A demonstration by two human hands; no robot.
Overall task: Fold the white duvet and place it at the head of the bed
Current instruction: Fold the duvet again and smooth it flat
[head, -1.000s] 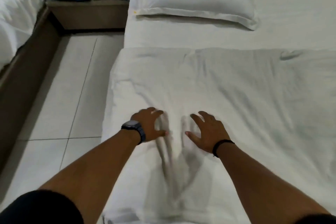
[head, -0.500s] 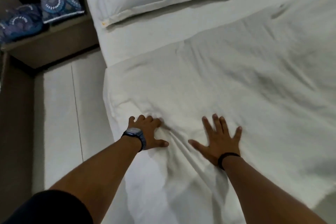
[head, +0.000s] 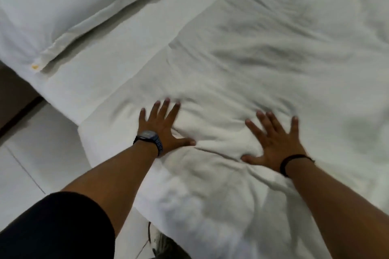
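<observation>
Both palms down flat, fingers spread wide, the left hand [head: 162,127] and right hand [head: 273,143] press on the rumpled white fabric duvet [head: 252,65], which lies across the white-sheeted bed [head: 130,48] below 1 white rectangular pillow [head: 63,2].

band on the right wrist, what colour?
Black: a thin band just below the right hand, clear in the head view.

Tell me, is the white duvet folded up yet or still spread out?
Spread out. The white duvet lies flat across the bed, both palms open on it, short of the pillow.
</observation>
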